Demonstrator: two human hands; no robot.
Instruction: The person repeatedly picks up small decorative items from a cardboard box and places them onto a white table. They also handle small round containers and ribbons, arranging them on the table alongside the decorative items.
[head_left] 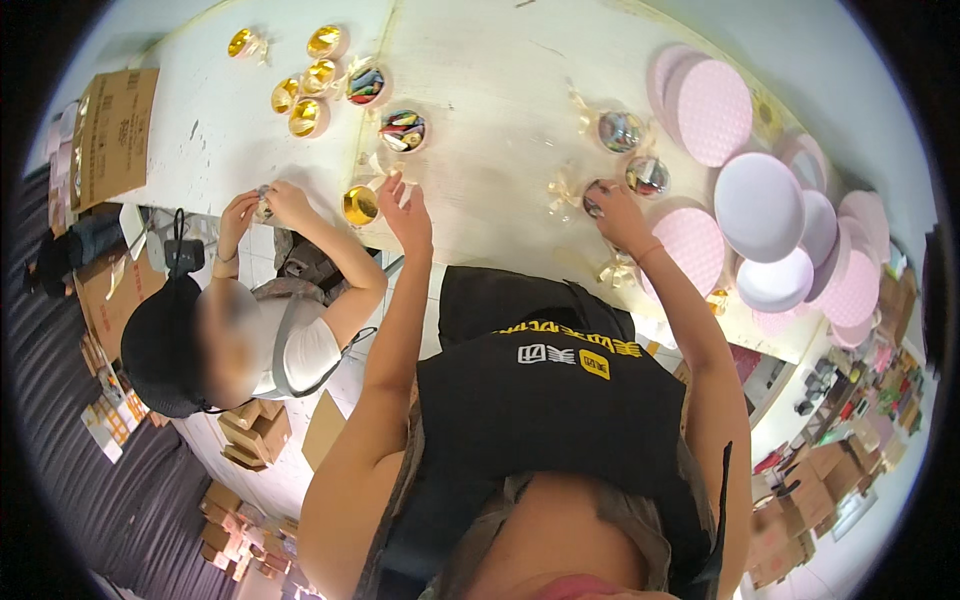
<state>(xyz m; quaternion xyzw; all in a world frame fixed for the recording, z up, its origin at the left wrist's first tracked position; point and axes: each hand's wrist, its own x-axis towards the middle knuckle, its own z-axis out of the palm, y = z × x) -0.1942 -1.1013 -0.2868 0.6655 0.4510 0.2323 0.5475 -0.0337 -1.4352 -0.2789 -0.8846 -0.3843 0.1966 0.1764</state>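
My left hand [407, 208] rests on the white table [490, 80] with its fingers apart, fingertips right beside a gold-lined round tin [359, 205] and some clear wrapping. My right hand [617, 212] grips a small round tin filled with coloured sweets [592, 199] near a gold ribbon bow [561, 188]. Two more filled, wrapped tins [620, 131] [647, 175] lie just beyond my right hand. My black apron [545, 400] fills the lower middle of the view.
Pink and lilac round box lids [760, 205] are piled at the right. Empty gold tins [305, 117] and filled ones [402, 130] lie at the far left. A co-worker's hands [265, 205] work at the table's left edge. A cardboard box [112, 130] stands beyond.
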